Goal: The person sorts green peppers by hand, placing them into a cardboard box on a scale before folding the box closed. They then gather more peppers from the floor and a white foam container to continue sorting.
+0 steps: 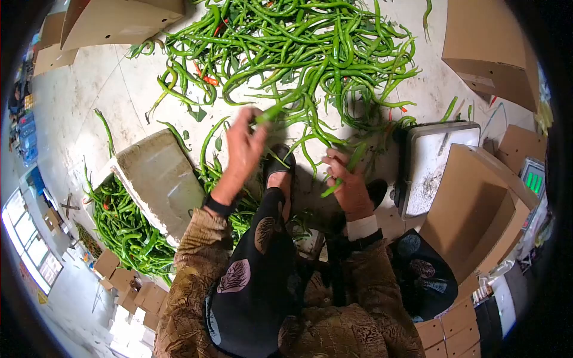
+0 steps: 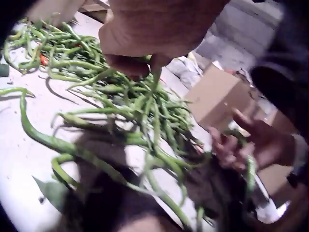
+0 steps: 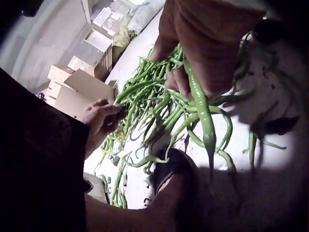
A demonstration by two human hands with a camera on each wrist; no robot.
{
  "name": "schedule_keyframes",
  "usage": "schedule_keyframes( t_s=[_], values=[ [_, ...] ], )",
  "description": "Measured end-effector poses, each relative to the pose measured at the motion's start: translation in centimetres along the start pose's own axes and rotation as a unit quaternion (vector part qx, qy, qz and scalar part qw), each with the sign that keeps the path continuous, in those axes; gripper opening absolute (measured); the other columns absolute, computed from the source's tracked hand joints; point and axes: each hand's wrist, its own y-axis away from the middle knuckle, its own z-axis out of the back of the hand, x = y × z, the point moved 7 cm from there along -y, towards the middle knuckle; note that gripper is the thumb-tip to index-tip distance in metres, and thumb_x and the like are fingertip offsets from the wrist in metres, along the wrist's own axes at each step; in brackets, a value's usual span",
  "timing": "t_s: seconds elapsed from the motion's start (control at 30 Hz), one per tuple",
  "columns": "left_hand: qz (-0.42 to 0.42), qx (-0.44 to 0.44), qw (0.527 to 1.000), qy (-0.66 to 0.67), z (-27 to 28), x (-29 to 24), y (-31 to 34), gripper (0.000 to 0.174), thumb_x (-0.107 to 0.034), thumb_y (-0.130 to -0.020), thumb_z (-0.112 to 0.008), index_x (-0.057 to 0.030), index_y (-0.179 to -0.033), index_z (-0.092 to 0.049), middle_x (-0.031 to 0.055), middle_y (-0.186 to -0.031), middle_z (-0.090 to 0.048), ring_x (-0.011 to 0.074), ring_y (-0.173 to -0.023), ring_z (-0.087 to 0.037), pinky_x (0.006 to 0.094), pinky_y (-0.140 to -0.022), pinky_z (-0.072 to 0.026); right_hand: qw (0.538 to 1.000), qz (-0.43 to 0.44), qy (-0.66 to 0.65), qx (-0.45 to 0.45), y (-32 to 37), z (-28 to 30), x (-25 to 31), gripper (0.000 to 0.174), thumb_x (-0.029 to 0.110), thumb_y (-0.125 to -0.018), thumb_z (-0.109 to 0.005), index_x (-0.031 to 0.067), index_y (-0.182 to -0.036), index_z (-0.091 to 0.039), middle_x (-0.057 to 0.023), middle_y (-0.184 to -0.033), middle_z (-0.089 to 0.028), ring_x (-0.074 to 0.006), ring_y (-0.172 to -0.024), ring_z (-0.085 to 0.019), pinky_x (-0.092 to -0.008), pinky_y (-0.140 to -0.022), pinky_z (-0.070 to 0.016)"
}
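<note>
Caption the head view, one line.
Bare left hand and right hand hold slender green peppers over a pale floor.

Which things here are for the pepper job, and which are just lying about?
Probably for the job:
left hand
right hand
held peppers
big pepper pile
box of peppers

Probably just lying about:
loose leaf
distant cardboard boxes

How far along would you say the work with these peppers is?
Nothing is surely done, though the heap by the foam box may be sorted. The left hand and right hand each hold a green pepper; the loose pile on the floor seems left.
</note>
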Motion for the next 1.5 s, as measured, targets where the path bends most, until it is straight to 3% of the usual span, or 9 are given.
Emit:
schedule_keyframes(
  t_s=[0.2,0.3,0.43,0.7,0.77,0.9,1.17,1.33,1.5],
  values=[
    [-0.108,0.296,0.945,0.087,-7.9,-2.3,7.1,0.024,-0.009,-0.083,-0.071,-0.0008,-0.104,-0.061,0.0131,-0.096,-0.065,0.0292,-0.09,-0.064,0.0359,-0.079,-0.0512,0.996,0.001,0.088,-0.007,0.2,-0.8,-1.5,0.027,0.026,-0.092,-0.063,0.0041,-0.106,-0.065,-0.0057,-0.098,-0.063,-0.0137,-0.085,-0.054,-0.029,-0.077,-0.0409],
    [-0.132,0.11,0.981,-0.087,-6.6,-0.8,4.2,0.026,-0.013,-0.085,-0.068,-0.0016,-0.106,-0.06,0.015,-0.088,-0.063,0.0342,-0.089,-0.061,0.0409,-0.077,-0.0509,0.925,0.191,0.319,-0.081,2.6,0.1,3.9,0.022,0.022,-0.094,-0.059,0.0031,-0.102,-0.066,-0.0053,-0.095,-0.064,-0.0173,-0.088,-0.056,-0.0333,-0.084,-0.0431],
    [-0.172,0.18,0.913,-0.324,-11.7,3.4,3.8,0.026,-0.009,-0.08,-0.068,-0.0043,-0.105,-0.062,0.0119,-0.084,-0.062,0.0348,-0.082,-0.062,0.0423,-0.065,-0.0517,0.97,0.175,0.094,-0.141,4.3,3.6,4.8,0.014,0.005,-0.092,-0.056,0.0024,-0.104,-0.063,-0.0063,-0.095,-0.064,-0.0187,-0.09,-0.059,-0.0323,-0.081,-0.0469],
    [0.05,0.319,0.936,-0.139,-10.1,5.3,6.7,0.015,-0.014,-0.084,-0.07,-0.0006,-0.081,-0.065,0.0164,-0.069,-0.061,0.0205,-0.062,-0.056,0.0319,-0.061,-0.047,0.931,-0.029,-0.169,-0.323,6.1,9.8,-4.6,0.016,0.006,-0.09,-0.063,0.004,-0.106,-0.061,-0.0071,-0.088,-0.065,-0.0165,-0.073,-0.056,-0.033,-0.065,-0.0473],
    [0.136,0.372,0.899,0.189,-12.3,9.7,10.3,0.013,-0.015,-0.09,-0.067,-0.0026,-0.086,-0.066,0.0126,-0.066,-0.057,0.0127,-0.064,-0.056,0.0298,-0.062,-0.0462,0.957,-0.066,-0.118,-0.258,5.4,9.3,-5.7,0.016,0.008,-0.091,-0.065,0.0032,-0.106,-0.061,-0.0063,-0.082,-0.063,-0.0154,-0.066,-0.055,-0.0315,-0.057,-0.0455],
    [-0.005,0.549,0.832,0.083,-14.1,4.2,11.9,0.016,-0.017,-0.09,-0.067,-0.0017,-0.088,-0.066,0.0078,-0.076,-0.065,0.0186,-0.066,-0.059,0.0308,-0.063,-0.0467,0.977,-0.035,-0.058,-0.204,4.8,7.8,-4.3,0.017,0.013,-0.092,-0.065,0.0026,-0.105,-0.061,-0.0054,-0.079,-0.061,-0.0143,-0.062,-0.053,-0.0298,-0.055,-0.044],
    [-0.277,0.34,0.879,-0.188,-14.5,-0.6,7.4,0.029,-0.019,-0.09,-0.058,-0.0064,-0.116,-0.06,0.0191,-0.092,-0.058,0.0368,-0.079,-0.061,0.0445,-0.067,-0.0506,0.945,0.086,-0.06,-0.31,7.8,8.8,1.4,0.019,0.019,-0.096,-0.062,0.0051,-0.107,-0.056,-0.0018,-0.079,-0.056,-0.0102,-0.064,-0.048,-0.026,-0.057,-0.0412],
    [-0.357,0.188,0.88,-0.253,-17.8,-3.1,0.1,0.022,-0.008,-0.076,-0.064,-0.0026,-0.098,-0.063,0.0155,-0.089,-0.052,0.0342,-0.085,-0.056,0.043,-0.071,-0.0494,0.959,0.042,-0.009,-0.28,6.4,8.0,-0.9,0.019,0.02,-0.095,-0.062,0.0038,-0.104,-0.058,-0.0029,-0.084,-0.059,-0.0118,-0.067,-0.051,-0.0281,-0.06,-0.0425],
    [-0.2,0.174,0.964,0.025,-14.0,-6.0,2.3,0.013,-0.009,-0.083,-0.069,-0.0009,-0.09,-0.062,0.0148,-0.086,-0.055,0.0359,-0.081,-0.055,0.0398,-0.07,-0.0473,0.964,0.059,-0.019,-0.258,7.0,7.5,0.4,0.027,0.019,-0.09,-0.069,-0.0001,-0.107,-0.061,-0.005,-0.094,-0.062,-0.0136,-0.079,-0.055,-0.0296,-0.074,-0.0452]
  ],
)
